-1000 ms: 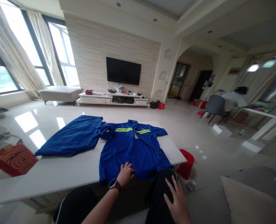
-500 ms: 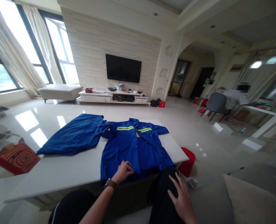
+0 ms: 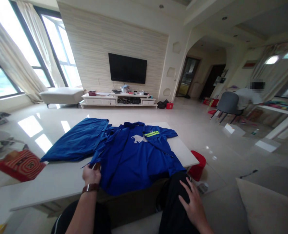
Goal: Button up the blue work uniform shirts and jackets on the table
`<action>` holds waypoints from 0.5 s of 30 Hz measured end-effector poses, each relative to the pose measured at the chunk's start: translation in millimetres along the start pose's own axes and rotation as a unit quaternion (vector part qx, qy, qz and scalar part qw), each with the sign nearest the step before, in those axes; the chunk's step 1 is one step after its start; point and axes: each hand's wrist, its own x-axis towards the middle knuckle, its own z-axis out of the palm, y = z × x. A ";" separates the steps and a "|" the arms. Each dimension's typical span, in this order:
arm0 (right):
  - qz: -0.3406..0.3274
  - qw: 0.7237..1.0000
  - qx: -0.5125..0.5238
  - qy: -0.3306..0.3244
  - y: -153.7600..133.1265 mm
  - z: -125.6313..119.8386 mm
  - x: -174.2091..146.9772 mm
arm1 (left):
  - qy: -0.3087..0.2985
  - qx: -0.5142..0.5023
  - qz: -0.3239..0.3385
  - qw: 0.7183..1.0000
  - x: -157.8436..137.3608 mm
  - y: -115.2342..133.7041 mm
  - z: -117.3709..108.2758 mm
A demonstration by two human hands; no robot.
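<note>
While the right hand [image 3: 194, 208] rests flat and open on the thigh, the left hand [image 3: 92, 175] is nearer, pinching the left hem of the blue work shirt [image 3: 136, 156]; it lies on the white table [image 3: 61, 180], collar pointing away.

The blue work shirt [image 3: 134, 156] lies spread on the white worktop [image 3: 61, 182], collar toward the far edge, hem hanging over the near edge; its left front panel is pulled open and out to the side, showing the plain blue inside and a white patch at the chest; one yellow-green reflective stripe shows on the right chest; the short right sleeve lies flat, pointing to the right; the opened panel's edge is bunched where the left hand [image 3: 92, 174] pinches it; the cloth is creased in long folds
</note>
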 end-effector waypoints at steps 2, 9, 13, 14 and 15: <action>-0.001 1.000 -0.002 -0.002 -1.0 0.1 0.5 | -0.036 -0.007 -0.060 0.998 -9.9 -18.3 10.5; 0.001 1.000 0.001 -0.008 0.3 1.3 0.3 | -0.268 0.250 -0.019 0.930 -36.7 -62.3 37.0; -0.001 1.000 0.001 -0.005 3.0 1.2 -0.6 | -0.471 0.421 0.017 0.775 -70.5 -87.7 43.0; -0.001 1.000 0.001 -0.005 3.1 1.0 -0.7 | -0.516 0.459 0.016 0.723 -85.2 -99.0 42.7; -0.002 1.000 0.001 -0.005 2.8 0.7 -0.7 | -0.546 0.478 -0.003 0.688 -102.6 -112.6 41.0</action>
